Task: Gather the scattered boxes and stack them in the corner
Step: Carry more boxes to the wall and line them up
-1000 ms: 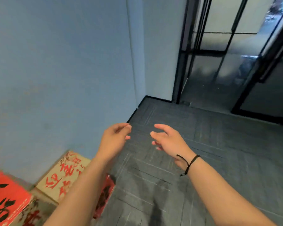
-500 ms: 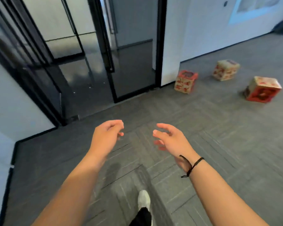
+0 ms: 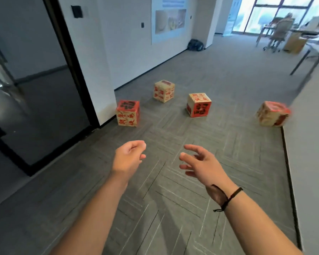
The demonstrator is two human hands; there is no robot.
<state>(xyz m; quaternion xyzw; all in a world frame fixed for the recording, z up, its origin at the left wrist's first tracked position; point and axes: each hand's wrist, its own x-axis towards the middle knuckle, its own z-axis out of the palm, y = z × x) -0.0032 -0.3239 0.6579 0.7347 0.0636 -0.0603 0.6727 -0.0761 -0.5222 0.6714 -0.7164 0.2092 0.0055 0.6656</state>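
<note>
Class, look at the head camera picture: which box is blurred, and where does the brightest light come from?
Head view: the box by the right wall is smeared with blur; the other three look sharper; the brightest light comes from the far windows, washed out.

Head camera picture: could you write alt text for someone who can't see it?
Two empty hands, left hand and right hand, reach out over grey carpet toward four scattered red-and-cream boxes.

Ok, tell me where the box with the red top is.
In the head view the red-topped box sits on the carpet at left, by the white wall corner beside the glass door, nearest the left hand.
</note>
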